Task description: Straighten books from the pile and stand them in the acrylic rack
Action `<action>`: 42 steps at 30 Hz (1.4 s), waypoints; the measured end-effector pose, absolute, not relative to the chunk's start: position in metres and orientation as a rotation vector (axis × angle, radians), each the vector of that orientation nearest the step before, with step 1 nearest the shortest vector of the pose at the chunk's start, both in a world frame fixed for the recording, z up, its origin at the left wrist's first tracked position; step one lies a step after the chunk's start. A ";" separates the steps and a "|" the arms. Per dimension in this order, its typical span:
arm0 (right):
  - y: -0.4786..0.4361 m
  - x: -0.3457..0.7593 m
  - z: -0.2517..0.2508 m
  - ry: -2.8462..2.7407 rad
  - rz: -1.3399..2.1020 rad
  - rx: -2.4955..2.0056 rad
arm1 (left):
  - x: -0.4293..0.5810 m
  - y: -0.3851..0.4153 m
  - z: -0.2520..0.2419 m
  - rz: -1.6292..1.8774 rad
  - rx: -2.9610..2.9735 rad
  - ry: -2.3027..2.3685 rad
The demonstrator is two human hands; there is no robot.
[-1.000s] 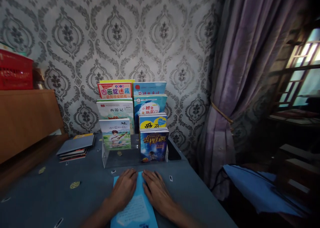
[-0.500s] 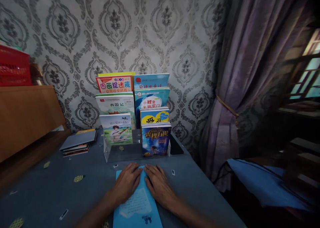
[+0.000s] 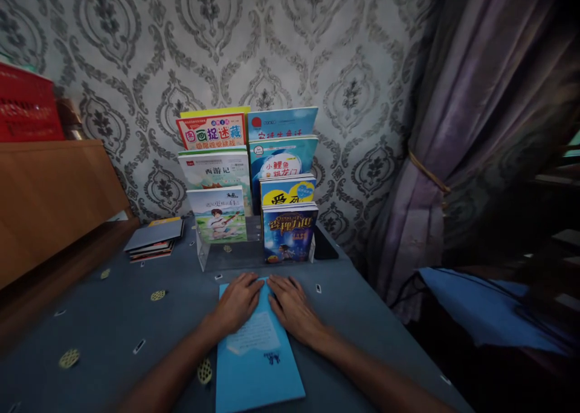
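Observation:
A light-blue book [image 3: 258, 377] lies on the dark table, with a pale text panel and a small dark logo on its cover. My left hand [image 3: 240, 301] rests palm down over its far left part, fingers stretched out. Across from it, my right hand [image 3: 294, 307] lies flat on the far right part. The fingertips of both come close together at the book's far edge. Just beyond stands a clear rack [image 3: 231, 257] with books in two columns, among them a dark-blue book [image 3: 287, 237] and one showing a guitar player [image 3: 222, 219].
A small stack of books [image 3: 156, 237] sits at the back left, beside a wooden cabinet [image 3: 54, 201] with a red basket [image 3: 27, 107] on top. A dark flat object [image 3: 325, 247] lies right of the rack. A tied curtain [image 3: 417, 219] hangs at the right.
The camera view has tilted down and shifted left, so the rack appears higher and more of the blue book shows. Both hands stay flat on the book.

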State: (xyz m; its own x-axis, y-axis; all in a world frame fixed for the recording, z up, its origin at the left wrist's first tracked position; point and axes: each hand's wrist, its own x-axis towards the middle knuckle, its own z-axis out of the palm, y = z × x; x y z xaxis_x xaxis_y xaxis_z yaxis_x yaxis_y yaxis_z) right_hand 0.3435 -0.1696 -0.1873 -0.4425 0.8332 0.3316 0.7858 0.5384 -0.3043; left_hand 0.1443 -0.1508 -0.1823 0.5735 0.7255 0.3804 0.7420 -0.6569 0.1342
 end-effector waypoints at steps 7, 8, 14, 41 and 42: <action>-0.168 0.345 -0.190 -2.344 0.151 -1.304 | 0.145 -0.154 -0.177 -0.591 -2.767 -1.338; -0.168 0.345 -0.190 -2.336 0.153 -1.298 | 0.145 -0.154 -0.177 -0.593 -2.765 -1.344; -0.170 0.344 -0.188 -2.302 0.155 -1.292 | 0.146 -0.154 -0.178 -0.623 -2.762 -1.352; -0.168 0.346 -0.186 -2.367 0.197 -1.331 | 0.115 -0.176 -0.182 -0.489 -2.470 -1.521; -0.169 0.346 -0.184 -2.366 0.203 -1.332 | 0.110 -0.178 -0.181 -0.484 -2.454 -1.538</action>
